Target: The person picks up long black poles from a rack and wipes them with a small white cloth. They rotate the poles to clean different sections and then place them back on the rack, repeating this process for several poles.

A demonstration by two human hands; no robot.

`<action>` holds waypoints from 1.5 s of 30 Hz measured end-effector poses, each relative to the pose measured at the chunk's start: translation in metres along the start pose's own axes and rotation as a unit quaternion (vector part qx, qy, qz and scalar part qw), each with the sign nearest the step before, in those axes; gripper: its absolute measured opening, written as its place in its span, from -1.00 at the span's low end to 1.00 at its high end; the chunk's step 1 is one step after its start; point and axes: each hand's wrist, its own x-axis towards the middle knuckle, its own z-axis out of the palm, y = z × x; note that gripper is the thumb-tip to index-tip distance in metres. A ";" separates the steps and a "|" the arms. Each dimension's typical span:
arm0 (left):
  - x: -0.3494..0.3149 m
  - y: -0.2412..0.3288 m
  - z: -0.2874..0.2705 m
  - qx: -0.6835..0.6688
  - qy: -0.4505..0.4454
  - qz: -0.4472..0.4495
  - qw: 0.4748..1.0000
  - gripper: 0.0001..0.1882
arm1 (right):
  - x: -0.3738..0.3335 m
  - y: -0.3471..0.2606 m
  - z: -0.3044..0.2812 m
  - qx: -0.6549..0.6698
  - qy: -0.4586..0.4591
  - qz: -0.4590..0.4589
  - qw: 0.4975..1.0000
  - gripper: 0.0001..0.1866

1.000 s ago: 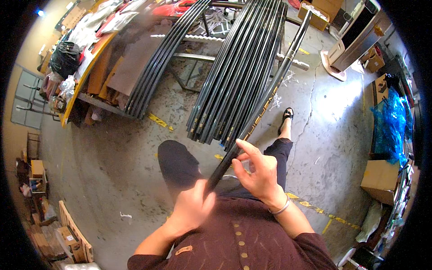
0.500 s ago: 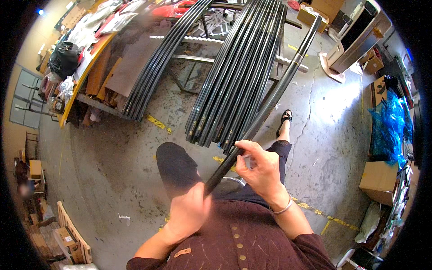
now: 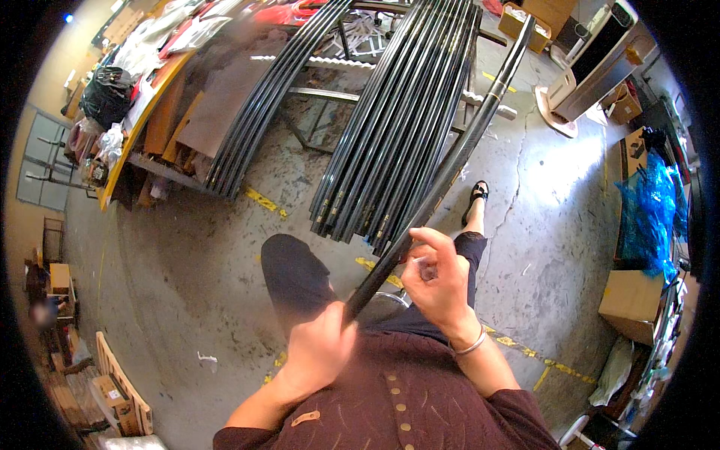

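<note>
Clearly, the left hand [image 3: 322, 349], a little blurred, is wrapped around the near end of a black pole [image 3: 463, 150], low in front of the person's maroon top [image 3: 360, 397]. The pole slants up and away to the right, its far end level with an open cardboard carton [image 3: 525, 28]. Beside its lower stretch is the right hand [image 3: 442, 285], the fingers curled in and the index fingertip right at the pole's edge; whether it touches, or what the fingers pinch, I cannot tell, though something pale and shiny shows between them. A bracelet [image 3: 472, 341] circles that wrist.

Just left of the pole lies a wide row of similar black poles [image 3: 397, 127], side by side across a metal rack [image 3: 322, 95], their near ends uneven. A narrower group of dark poles [image 3: 274, 97] lies farther left, next to a yellow-edged bench [image 3: 124, 165] heaped with plastic wrapping and a black bag [image 3: 109, 94]. The person's sandalled foot [image 3: 480, 196] stands on the grey floor [image 3: 187, 300], which is marked with black-and-yellow tape [image 3: 262, 201]. Over on the right, crumpled blue plastic [image 3: 652, 210] sits above a cardboard box [image 3: 634, 304].
</note>
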 end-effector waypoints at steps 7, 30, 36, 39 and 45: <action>0.001 0.002 0.005 0.011 0.038 0.014 0.999 -0.71 | -0.008 -0.003 0.001 0.039 -0.025 0.069 0.997 -0.81; -0.002 -0.004 0.008 0.004 0.067 0.034 0.997 -0.71 | -0.016 -0.004 0.005 0.119 -0.013 0.151 0.981 -0.90; -0.003 0.000 0.004 -0.080 0.029 -0.047 0.995 -0.77 | -0.016 -0.005 0.004 0.170 -0.026 0.141 0.975 -0.78; -0.005 -0.001 0.005 -0.090 0.028 -0.048 0.994 -0.78 | -0.015 -0.004 0.010 0.138 -0.007 0.123 0.983 -0.74; -0.004 -0.003 0.005 -0.073 0.038 -0.009 0.997 -0.74 | -0.013 -0.009 0.013 0.090 -0.002 0.113 0.990 -0.86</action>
